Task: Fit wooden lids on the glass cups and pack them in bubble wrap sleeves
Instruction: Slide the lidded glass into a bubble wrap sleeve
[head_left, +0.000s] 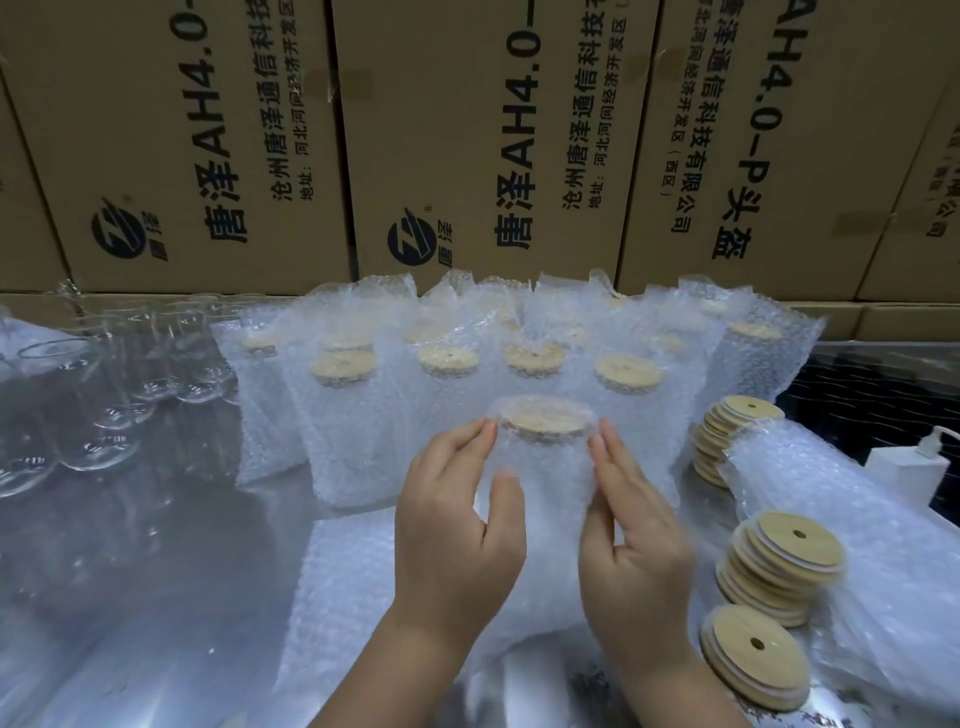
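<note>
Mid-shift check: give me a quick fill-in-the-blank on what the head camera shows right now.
1. Both hands, left hand and right hand, hold one cup in a ____ wrap sleeve.
2. The bare glass cups stand on the person's ____ side.
3. Each loose wooden lid has a ____ near its centre.

Missing words: bubble; left; hole

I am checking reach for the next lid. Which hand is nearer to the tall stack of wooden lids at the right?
The right hand is nearer. The stack of wooden lids lies just to its right; the left hand holds the far side of the wrapped cup.
</note>
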